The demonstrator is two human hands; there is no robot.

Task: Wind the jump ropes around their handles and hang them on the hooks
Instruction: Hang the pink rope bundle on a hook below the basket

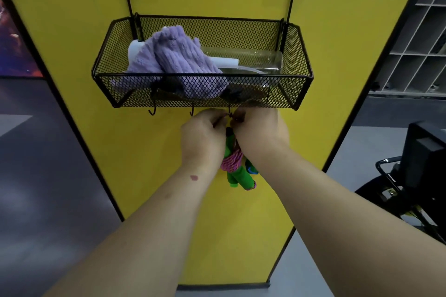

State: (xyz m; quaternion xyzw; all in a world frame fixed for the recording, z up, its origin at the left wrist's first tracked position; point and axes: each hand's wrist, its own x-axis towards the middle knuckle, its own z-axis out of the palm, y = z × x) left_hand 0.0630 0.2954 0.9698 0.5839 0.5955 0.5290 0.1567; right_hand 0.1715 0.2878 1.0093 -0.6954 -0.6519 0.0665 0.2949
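Note:
A jump rope point(237, 169) with green handles and pink cord wound around them hangs between my wrists, just under a hook point(230, 113) below the black mesh basket point(296, 89). My left hand point(205, 135) and my right hand point(260, 130) are raised side by side at that hook, and both pinch the thin cord loop there. My fingers hide the loop and part of the hook. Two more hooks, one at the left point(152, 110) and one in the middle point(192, 111), hang bare.
The basket hangs on a yellow panel point(337, 55) and holds a purple cloth point(178, 55) and a clear bottle point(253, 60). A black office chair point(415, 176) stands at the right, with grey cubby shelves point(420, 38) behind it.

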